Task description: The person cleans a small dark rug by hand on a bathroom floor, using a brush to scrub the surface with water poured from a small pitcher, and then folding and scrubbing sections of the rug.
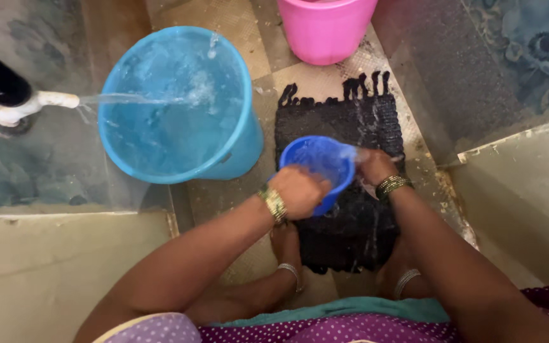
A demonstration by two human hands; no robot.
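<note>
A small blue mug is held in the grip of the left hand, whose fingers are wrapped around its near side and pressed shut on it. The mug is tilted to the right, and water is being poured from its lip onto the right hand. Whether the right hand's fingers are spread or curled cannot be told, as they are blurred by the running water; the hand seems to rest on a dark woven mat. The mat is laid flat on the wet floor, fringe at the far edge, directly beneath the mug.

The step in hand appears to be rinsing or scrubbing the mat. It would be done well if the pour were kept slow and aimed just ahead of the rubbing hand.

Left of the mat, a large blue bucket is being filled from a tap. A pink bucket stands beyond the mat. Two bare feet are planted at the mat's near edge.
</note>
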